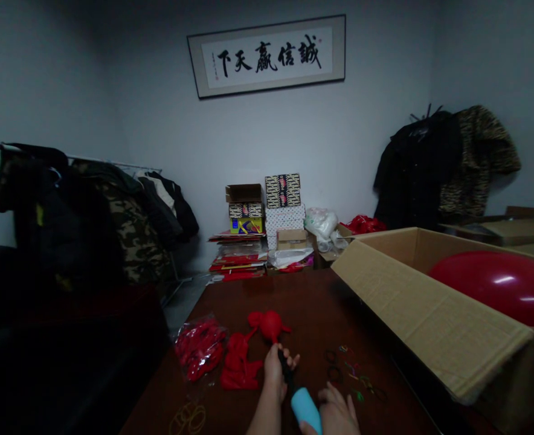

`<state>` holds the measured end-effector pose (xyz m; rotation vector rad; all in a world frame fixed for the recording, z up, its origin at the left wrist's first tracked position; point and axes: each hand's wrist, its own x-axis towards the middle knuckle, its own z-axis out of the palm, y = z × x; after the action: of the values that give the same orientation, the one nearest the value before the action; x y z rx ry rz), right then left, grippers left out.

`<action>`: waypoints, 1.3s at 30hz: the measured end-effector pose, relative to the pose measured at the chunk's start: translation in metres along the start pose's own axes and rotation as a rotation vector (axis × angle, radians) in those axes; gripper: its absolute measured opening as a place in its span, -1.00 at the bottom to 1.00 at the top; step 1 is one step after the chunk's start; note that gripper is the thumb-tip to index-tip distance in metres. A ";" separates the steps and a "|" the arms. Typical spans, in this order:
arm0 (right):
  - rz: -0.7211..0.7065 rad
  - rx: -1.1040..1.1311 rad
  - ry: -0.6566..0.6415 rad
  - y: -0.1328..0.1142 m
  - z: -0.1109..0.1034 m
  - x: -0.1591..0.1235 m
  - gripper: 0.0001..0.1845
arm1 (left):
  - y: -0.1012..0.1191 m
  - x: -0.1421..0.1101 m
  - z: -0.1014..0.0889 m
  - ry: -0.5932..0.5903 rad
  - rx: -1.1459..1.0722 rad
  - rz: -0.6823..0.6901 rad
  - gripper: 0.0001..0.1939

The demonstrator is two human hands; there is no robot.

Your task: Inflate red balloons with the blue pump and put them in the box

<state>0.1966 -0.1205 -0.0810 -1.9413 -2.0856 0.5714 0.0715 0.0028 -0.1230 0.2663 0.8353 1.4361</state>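
On the dark reddish-brown wooden bench [303, 296], a small, swollen red rubber balloon [270, 325] lies left of the middle, with stubby lobes jutting from its sides. Its neck meets the black nozzle end of a light-blue cylindrical pump [305, 409], which slants toward the bench's near edge.

The left hand [279, 365] is curled around that black end just below the balloon, fingers mostly bent. The right hand [337, 414] is at the pump's blue end, fingers parted and slightly bent (the lower frame edge cuts it off, so I cannot tell whether it grips).

Toward the bench's left edge sit a limp heap of red rubber balloons [238, 365] and, just beside it, a clear plastic bag packed with red pieces [201, 348]. Thin yellowish loops [188, 418] lie near the near left corner. Right of the hands are scattered small coloured loops [354, 370], with thin black rings [334, 374] among them.

Along the right edge stands an open brown cardboard box [425, 308] holding a large, glossy red balloon [502, 284] (whether the box rests on the bench, I cannot tell).
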 end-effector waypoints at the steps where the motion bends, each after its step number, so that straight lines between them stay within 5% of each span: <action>1: -0.002 0.010 0.011 -0.006 -0.005 0.006 -0.51 | 0.001 -0.001 0.003 0.008 0.004 -0.008 -0.83; 7: -0.002 0.099 0.059 -0.031 -0.029 0.029 -0.37 | 0.023 -0.001 0.014 -0.025 0.069 0.084 -0.85; 16: -0.051 0.110 0.010 -0.038 -0.037 0.012 -0.39 | 0.056 0.005 0.032 -0.129 0.155 0.171 -0.71; 32: -0.198 0.131 -0.033 -0.016 -0.079 -0.029 -0.52 | 0.132 0.000 0.071 -0.169 0.011 0.330 -0.84; 39: -0.324 0.288 -0.122 -0.009 -0.077 -0.031 -0.57 | 0.131 -0.005 0.077 -0.195 -0.017 0.320 -0.85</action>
<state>0.2239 -0.1420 -0.0054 -1.4094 -2.1854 0.8772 0.0219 0.0432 0.0145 0.5370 0.6398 1.6822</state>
